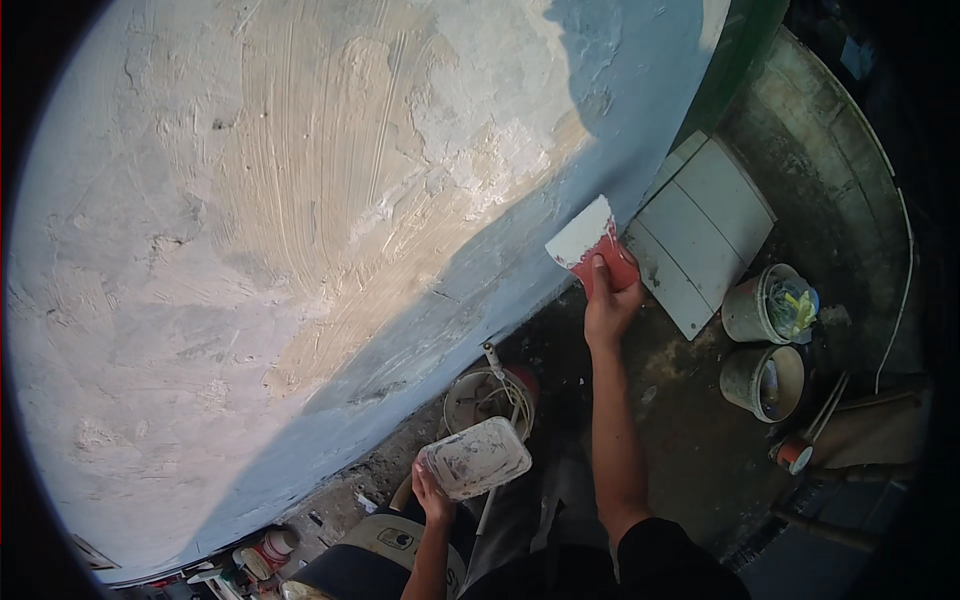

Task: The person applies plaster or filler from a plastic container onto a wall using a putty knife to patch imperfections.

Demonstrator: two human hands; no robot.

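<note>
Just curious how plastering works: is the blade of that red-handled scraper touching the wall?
Cannot tell. In the head view the scraper blade overlaps the wall by its shaded lower edge, but no contact or gap shows plainly.

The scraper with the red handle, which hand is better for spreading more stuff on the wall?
Probably the right hand. It already grips the scraper, whose blade sits close against the wall. The left hand is low down, busy holding the white tray.

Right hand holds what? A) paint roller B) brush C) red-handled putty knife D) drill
C: the right hand grips a putty knife with a red handle, its wide white-coated blade at the wall; the left hand holds a white tray.
</note>
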